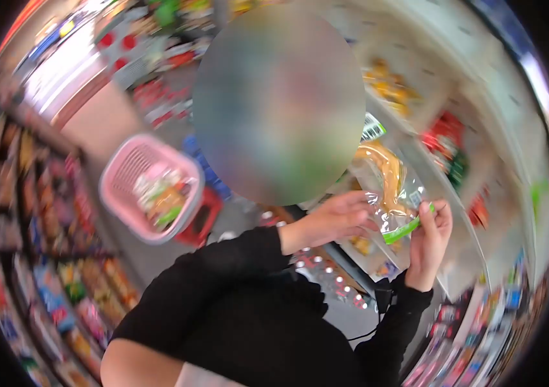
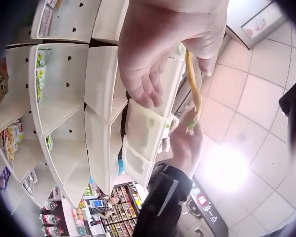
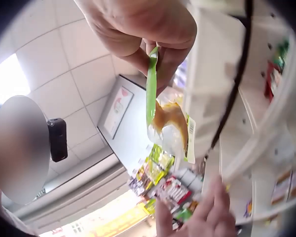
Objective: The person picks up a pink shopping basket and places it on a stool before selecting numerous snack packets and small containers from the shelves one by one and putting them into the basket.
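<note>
A clear plastic packet with a green edge and a white barcode label contains a curved orange-brown food item. My right hand pinches its green edge between thumb and fingers. The right wrist view shows the packet hanging from that grip. Close by the packet's other side is my left hand, its fingers loosely extended. In the right wrist view the left hand appears below the packet with fingers spread. The left wrist view shows the packet nearly edge-on, beyond the left thumb.
White shelf compartments with bagged goods stand close to both hands. To the left, a pink basket containing several packages rests on a red stool. Stocked shelves line the far left. A person with a blurred face appears in the right wrist view.
</note>
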{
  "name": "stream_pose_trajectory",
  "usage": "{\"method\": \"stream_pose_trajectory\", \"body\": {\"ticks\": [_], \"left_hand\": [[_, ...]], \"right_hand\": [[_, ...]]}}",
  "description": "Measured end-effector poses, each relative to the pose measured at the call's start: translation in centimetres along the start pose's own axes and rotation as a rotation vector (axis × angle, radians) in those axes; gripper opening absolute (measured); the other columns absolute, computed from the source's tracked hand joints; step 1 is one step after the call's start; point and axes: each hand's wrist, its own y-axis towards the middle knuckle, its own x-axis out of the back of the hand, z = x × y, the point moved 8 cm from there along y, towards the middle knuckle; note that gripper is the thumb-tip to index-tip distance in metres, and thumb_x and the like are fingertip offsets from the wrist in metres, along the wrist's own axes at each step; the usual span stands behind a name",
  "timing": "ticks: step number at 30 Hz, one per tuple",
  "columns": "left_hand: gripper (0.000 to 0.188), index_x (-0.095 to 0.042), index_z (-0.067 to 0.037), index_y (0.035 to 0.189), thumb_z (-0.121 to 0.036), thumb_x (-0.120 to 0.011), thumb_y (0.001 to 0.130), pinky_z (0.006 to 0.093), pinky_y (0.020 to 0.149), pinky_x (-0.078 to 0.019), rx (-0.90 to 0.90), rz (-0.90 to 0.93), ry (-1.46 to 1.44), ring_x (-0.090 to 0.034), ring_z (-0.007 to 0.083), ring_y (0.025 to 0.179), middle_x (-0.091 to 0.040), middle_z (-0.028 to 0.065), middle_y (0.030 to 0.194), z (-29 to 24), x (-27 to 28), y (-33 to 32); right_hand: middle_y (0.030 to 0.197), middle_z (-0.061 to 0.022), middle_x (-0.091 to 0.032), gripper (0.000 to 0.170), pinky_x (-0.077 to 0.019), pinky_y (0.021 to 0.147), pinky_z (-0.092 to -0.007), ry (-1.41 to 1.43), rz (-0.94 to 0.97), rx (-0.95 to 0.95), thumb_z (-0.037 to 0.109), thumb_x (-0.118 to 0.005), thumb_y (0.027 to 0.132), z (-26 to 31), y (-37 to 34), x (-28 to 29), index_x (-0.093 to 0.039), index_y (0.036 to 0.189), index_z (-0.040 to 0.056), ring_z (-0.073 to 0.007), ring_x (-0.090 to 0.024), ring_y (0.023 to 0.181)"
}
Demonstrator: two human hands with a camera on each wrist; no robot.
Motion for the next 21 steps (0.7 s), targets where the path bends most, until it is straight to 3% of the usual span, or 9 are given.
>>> {"method": "stream_pose_trajectory", "body": {"ticks": [6, 12, 13, 15, 16, 17, 18, 20, 21], "left_hand": [[0.037, -0.040, -0.005, 0.114, -0.009, -0.055, 0.080, 0.0296, 0.080, -0.0427, -0.324, -0.690, 0.049, -0.054, 0.0145, 0.090, -0.054, 0.0038, 0.094, -6.9, 14.1, -14.0], [0.031, -0.044, 0.000, 0.107, 0.000, -0.052, 0.077, 0.0326, 0.078, -0.0463, -0.504, -1.051, -0.017, -0.057, 0.0202, 0.087, -0.055, 0.0107, 0.095, -11.8, 20.7, -29.3], [0.031, -0.044, 0.001, 0.106, 0.000, -0.052, 0.076, 0.0325, 0.077, -0.0464, -0.498, -1.118, 0.026, -0.057, 0.0206, 0.086, -0.056, 0.0109, 0.094, -12.0, 22.2, -31.9], [0.030, -0.045, 0.001, 0.105, 0.000, -0.052, 0.076, 0.0316, 0.076, -0.0467, -0.484, -1.219, 0.066, -0.057, 0.0202, 0.083, -0.056, 0.0103, 0.092, -12.5, 25.2, -36.6], [0.029, -0.045, 0.001, 0.104, 0.000, -0.052, 0.076, 0.0309, 0.075, -0.0468, -0.479, -1.246, 0.065, -0.057, 0.0194, 0.081, -0.056, 0.0095, 0.090, -12.8, 26.3, -38.3], [0.030, -0.045, 0.000, 0.104, 0.002, -0.051, 0.075, 0.0287, 0.072, -0.0466, -0.436, -1.253, 0.143, -0.056, 0.0170, 0.079, -0.056, 0.0077, 0.087, -13.6, 26.8, -39.4], [0.030, -0.046, -0.001, 0.105, 0.002, -0.050, 0.075, 0.0271, 0.071, -0.0456, -0.414, -1.260, 0.183, -0.054, 0.0155, 0.083, -0.055, 0.0066, 0.091, -14.3, 26.7, -39.9], [0.028, -0.049, -0.002, 0.105, -0.002, -0.050, 0.077, 0.0275, 0.073, -0.0445, -0.390, -1.173, 0.297, -0.052, 0.0156, 0.088, -0.052, 0.0056, 0.100, -14.8, 29.8, -41.2], [0.027, -0.049, -0.002, 0.105, -0.003, -0.050, 0.078, 0.0275, 0.073, -0.0446, -0.236, -1.110, 0.785, -0.052, 0.0160, 0.087, -0.053, 0.0058, 0.099, -16.1, 28.4, -40.3]], "right_hand": [[0.077, -0.0037, -0.055, 0.008, -0.0440, 0.059, -0.0214, 0.131, 0.232, -0.473, 0.001, -0.057, 0.076, -20.6, -2.0, -14.0, -0.050, 0.080, 0.0053, -0.0107, -0.054, 0.067], [0.086, -0.0049, -0.055, 0.013, -0.0469, 0.066, -0.0258, 0.151, 0.553, -0.910, 0.006, -0.057, 0.077, -33.2, -8.2, -27.2, -0.051, 0.089, 0.0033, -0.0116, -0.054, 0.077], [0.090, -0.0063, -0.055, 0.019, -0.0463, 0.067, -0.0253, 0.037, 0.637, -0.899, 0.007, -0.056, 0.077, -34.9, -9.2, -28.5, -0.050, 0.095, 0.0018, -0.0120, -0.054, 0.080], [0.095, -0.0105, -0.054, 0.041, -0.0461, 0.068, -0.0292, -0.171, 0.864, -0.611, 0.013, -0.061, 0.074, -39.9, -11.0, -29.8, -0.043, 0.107, -0.0003, -0.0162, -0.054, 0.081], [0.095, -0.0129, -0.053, 0.047, -0.0459, 0.067, -0.0304, -0.375, 0.849, -0.533, 0.016, -0.063, 0.071, -39.8, -11.3, -29.4, -0.040, 0.109, -0.0010, -0.0173, -0.054, 0.081], [0.102, -0.0116, -0.049, 0.047, -0.0430, 0.074, -0.0285, -0.515, 0.948, -0.625, 0.018, -0.062, 0.073, -39.9, -11.9, -29.4, -0.040, 0.111, -0.0002, -0.0165, -0.051, 0.088], [0.099, -0.0109, -0.050, 0.045, -0.0432, 0.072, -0.0282, -0.545, 1.014, -0.575, 0.020, -0.063, 0.071, -39.6, -12.2, -29.2, -0.043, 0.106, -0.0003, -0.0161, -0.050, 0.086], [0.090, -0.0084, -0.052, 0.032, -0.0436, 0.070, -0.0287, -0.425, 1.127, -0.298, 0.021, -0.060, 0.072, -39.2, -12.1, -28.1, -0.051, 0.096, 0.0018, -0.0142, -0.050, 0.081], [0.088, -0.0084, -0.054, 0.029, -0.0438, 0.072, -0.0291, -0.356, 1.183, -0.354, 0.020, -0.058, 0.074, -40.3, -12.6, -26.8, -0.052, 0.096, 0.0020, -0.0154, -0.052, 0.081]]}}
